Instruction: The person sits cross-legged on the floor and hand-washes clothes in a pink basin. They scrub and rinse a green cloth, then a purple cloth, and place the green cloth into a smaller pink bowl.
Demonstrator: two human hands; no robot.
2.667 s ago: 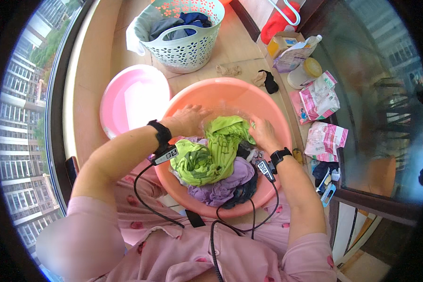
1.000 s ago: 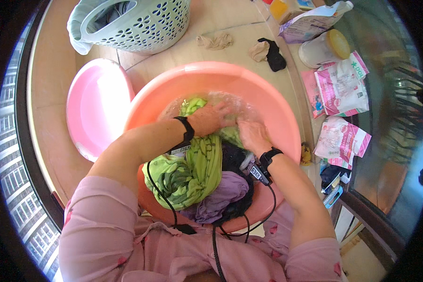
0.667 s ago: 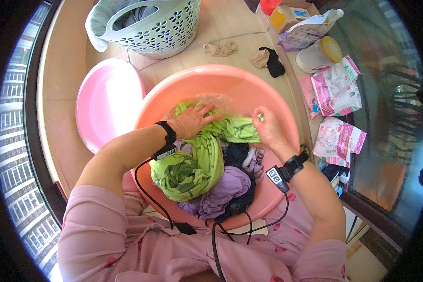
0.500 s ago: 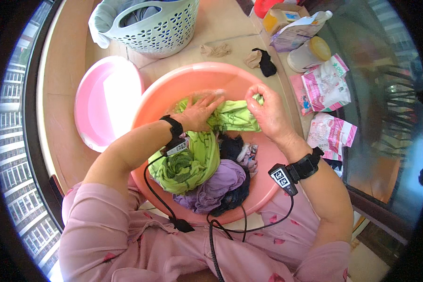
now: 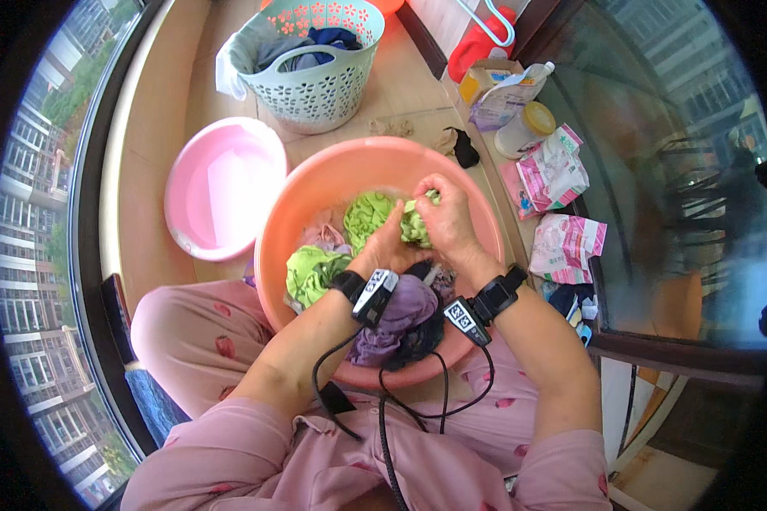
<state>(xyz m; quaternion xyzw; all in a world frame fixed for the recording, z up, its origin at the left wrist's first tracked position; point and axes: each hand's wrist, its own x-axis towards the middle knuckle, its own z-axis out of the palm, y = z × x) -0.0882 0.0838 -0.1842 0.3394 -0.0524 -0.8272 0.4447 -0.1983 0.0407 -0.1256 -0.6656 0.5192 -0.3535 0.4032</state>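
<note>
A lime-green printed garment [image 5: 368,220] lies partly in an orange basin [image 5: 307,200], its end bunched up between my hands. My right hand [image 5: 452,223] is closed round the bunched end. Close against it, my left hand [image 5: 390,244] grips the same cloth from the left, its fingers partly hidden. More of the lime-green cloth [image 5: 314,274] rests at the basin's left side. Below my hands sit a purple garment [image 5: 405,311] and dark cloth [image 5: 418,345]. A pale pink piece [image 5: 325,234] shows near the left wall.
A pink basin [image 5: 183,200] stands at the left. Beyond is a pale green laundry basket [image 5: 315,102] with clothes. Small beige and black socks [image 5: 462,146] lie on the floor. Along the right stand a yellow-lidded jar [image 5: 520,136] and pink-white packets [image 5: 562,247]. Cables hang from both wrist straps.
My left hand has moved right, from lying spread on the green cloth to gripping beside my right hand. The stretched cloth is now bunched between them. The view has shifted.
</note>
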